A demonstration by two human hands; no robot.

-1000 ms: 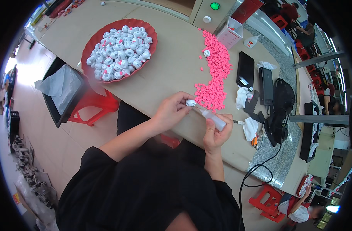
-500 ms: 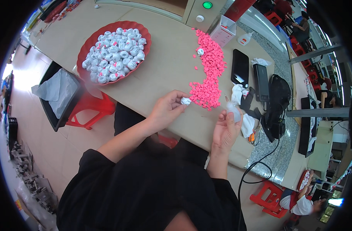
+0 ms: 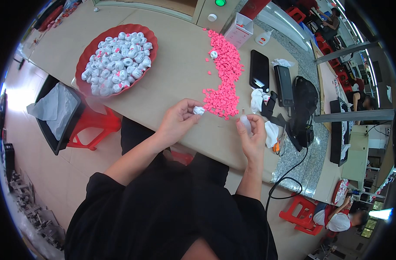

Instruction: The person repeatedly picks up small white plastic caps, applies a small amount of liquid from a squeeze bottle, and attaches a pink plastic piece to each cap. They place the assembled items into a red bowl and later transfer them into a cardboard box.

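Between the thumb and fingertips of my left hand sits a small white rounded piece, close to the near end of a pile of small pink pieces. My right hand is wrapped round a small translucent squeeze bottle with a thin tip pointing away from me. Bottle and white piece are apart. One more white piece rests at the edge of the pink pile. To the left, a red scalloped dish is heaped with white pieces showing pink bits.
A black phone, a dark power bank, a black bag and crumpled white tissue lie at the right. Behind the pile stand a white box and a small white bottle. A black bin adjoins a red stool.
My right hand has turned and regripped the squeeze bottle, its palm now less exposed. The left hand keeps its hold on the white piece. The whole view has shifted slightly.
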